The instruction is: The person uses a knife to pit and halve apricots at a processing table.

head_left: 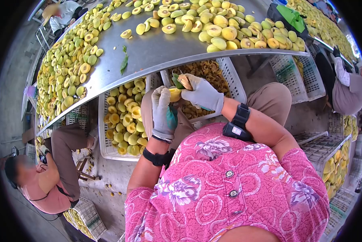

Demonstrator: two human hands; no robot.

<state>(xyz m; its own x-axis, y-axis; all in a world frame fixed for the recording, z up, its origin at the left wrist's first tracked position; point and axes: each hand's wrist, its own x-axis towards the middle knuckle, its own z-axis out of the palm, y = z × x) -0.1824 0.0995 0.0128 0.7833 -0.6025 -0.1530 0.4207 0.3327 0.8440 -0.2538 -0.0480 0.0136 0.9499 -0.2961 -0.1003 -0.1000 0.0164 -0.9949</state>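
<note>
My left hand [164, 113], in a grey-white glove with a green patch, is closed on a yellow peach piece [175, 94] in front of my knees. Close against it, my right hand [204, 94], gloved too, is closed around a small tool with a tan, wood-like handle [185, 82] and a green part beside it. The tool's working end is hidden by fingers and fruit. Beneath my hands stands a white crate [238, 88] of brown pits and scraps [217, 76]. To its left, another white crate [101, 137] holds hollowed yellow peach halves [126, 121].
A metal table [156, 46] spans the front, its edge just beyond my hands. Halved peaches [225, 30] with pits are heaped on it; a green leaf [124, 64] lies nearby. Co-workers sit at left [43, 181] and right [350, 90]. Stacked crates [330, 149] stand at right.
</note>
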